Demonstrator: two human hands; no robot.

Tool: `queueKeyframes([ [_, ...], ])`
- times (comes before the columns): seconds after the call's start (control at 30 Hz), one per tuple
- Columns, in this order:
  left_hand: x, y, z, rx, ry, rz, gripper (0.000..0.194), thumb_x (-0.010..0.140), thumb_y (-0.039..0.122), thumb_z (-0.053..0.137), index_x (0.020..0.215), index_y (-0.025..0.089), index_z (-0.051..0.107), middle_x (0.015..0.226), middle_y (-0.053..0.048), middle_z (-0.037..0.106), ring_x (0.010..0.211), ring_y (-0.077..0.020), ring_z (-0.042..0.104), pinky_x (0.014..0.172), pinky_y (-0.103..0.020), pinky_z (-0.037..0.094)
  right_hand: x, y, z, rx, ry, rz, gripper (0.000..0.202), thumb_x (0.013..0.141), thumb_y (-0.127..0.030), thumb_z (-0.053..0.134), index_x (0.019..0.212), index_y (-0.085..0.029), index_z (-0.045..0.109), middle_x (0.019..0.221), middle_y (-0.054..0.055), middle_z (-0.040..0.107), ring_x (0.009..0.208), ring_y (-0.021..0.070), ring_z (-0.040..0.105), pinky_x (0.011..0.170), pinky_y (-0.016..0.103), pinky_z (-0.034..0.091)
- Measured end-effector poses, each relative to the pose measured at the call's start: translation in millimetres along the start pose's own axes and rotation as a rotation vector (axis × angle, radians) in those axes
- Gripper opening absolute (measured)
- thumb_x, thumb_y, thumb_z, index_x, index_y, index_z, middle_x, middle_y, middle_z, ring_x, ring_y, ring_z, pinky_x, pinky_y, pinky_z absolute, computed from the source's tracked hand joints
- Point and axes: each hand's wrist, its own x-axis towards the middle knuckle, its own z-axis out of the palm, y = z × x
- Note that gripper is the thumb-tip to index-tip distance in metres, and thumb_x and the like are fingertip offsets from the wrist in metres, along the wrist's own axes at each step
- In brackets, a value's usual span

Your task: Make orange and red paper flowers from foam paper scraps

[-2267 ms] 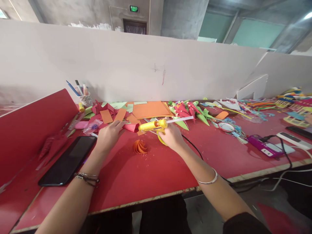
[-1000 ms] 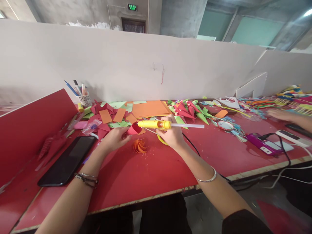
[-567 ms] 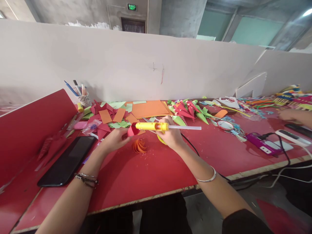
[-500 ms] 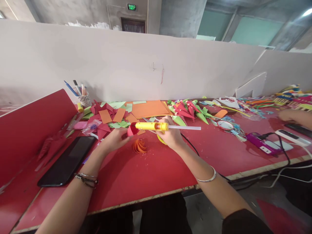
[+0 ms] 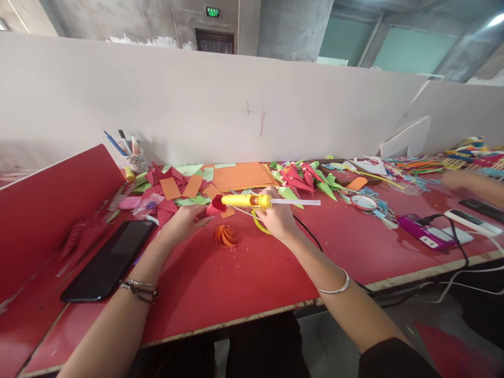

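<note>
Left of centre, the left hand [image 5: 186, 222] has its fingers curled around a red paper cone [image 5: 214, 208]; too hard a squeeze could crumple it. Just below the cone, near mid-frame, sits an orange paper curl [image 5: 226, 237], which a stray drip might spoil. The yellow glue gun [image 5: 244, 200] has its tip right at the cone's mouth, touching or not I can't tell; a slip could put hot glue on those fingers. The right hand [image 5: 279, 216] is wrapped around the gun, its trigger finger hidden from me. Compared with half a second ago, the cone has turned to show more side, the gun sits slightly higher, and a co-worker's hand [image 5: 452, 181] at far right has shifted leftward.
</note>
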Motion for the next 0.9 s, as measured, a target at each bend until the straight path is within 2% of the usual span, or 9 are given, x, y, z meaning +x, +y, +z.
queueKeyframes([
  [0.2, -1, 3, -4.1, 0.125, 0.102, -0.009, 0.023, 0.082, 0.033, 0.042, 0.07, 0.016, 0.052, 0.064, -0.002, 0.053, 0.057, -0.0125, 0.047, 0.053, -0.022, 0.034, 1, 1, 0, -0.067, -0.035, 0.059, 0.012, 0.073, -0.012, 0.047, 0.082, -0.019, 0.044, 0.086, 0.006, 0.05, 0.074, 0.0185, 0.053, 0.06, 0.028, 0.043],
  [0.37, -2, 4, -4.7, 0.176, 0.141, -0.056, 0.023, 0.082, 0.034, 0.041, 0.074, 0.017, 0.053, 0.069, -0.003, 0.055, 0.061, -0.0137, 0.049, 0.056, -0.022, 0.034, 0, 3, 2, -0.082, -0.015, 0.123, 0.014, 0.072, -0.014, 0.047, 0.085, -0.018, 0.044, 0.085, 0.006, 0.05, 0.069, 0.018, 0.053, 0.055, 0.027, 0.042],
  [0.57, -2, 5, -4.8, 0.239, 0.154, -0.1, 0.026, 0.082, 0.036, 0.041, 0.066, 0.017, 0.048, 0.063, -0.001, 0.052, 0.055, -0.0127, 0.047, 0.052, -0.021, 0.031, 1, 8, 1, -0.11, 0.03, 0.198, 0.014, 0.071, -0.02, 0.048, 0.085, -0.017, 0.046, 0.088, 0.008, 0.05, 0.072, 0.0198, 0.054, 0.054, 0.028, 0.043],
  [0.8, -1, 7, -6.4, 0.229, 0.168, -0.102, 0.026, 0.081, 0.036, 0.042, 0.063, 0.017, 0.046, 0.06, 0.0, 0.051, 0.053, -0.0117, 0.046, 0.05, -0.021, 0.031, 4, 28, 1, -0.155, 0.12, 0.252, 0.021, 0.071, -0.024, 0.051, 0.089, -0.015, 0.052, 0.088, 0.012, 0.056, 0.076, 0.0233, 0.056, 0.063, 0.033, 0.046],
  [0.9, -1, 6, -4.9, 0.231, 0.16, -0.1, 0.027, 0.081, 0.037, 0.042, 0.063, 0.018, 0.045, 0.059, 0.001, 0.048, 0.052, -0.0115, 0.046, 0.05, -0.021, 0.031, 5, 42, -4, -0.163, 0.077, 0.298, 0.023, 0.071, -0.027, 0.051, 0.09, -0.014, 0.054, 0.087, 0.012, 0.059, 0.079, 0.0237, 0.057, 0.064, 0.031, 0.046],
])
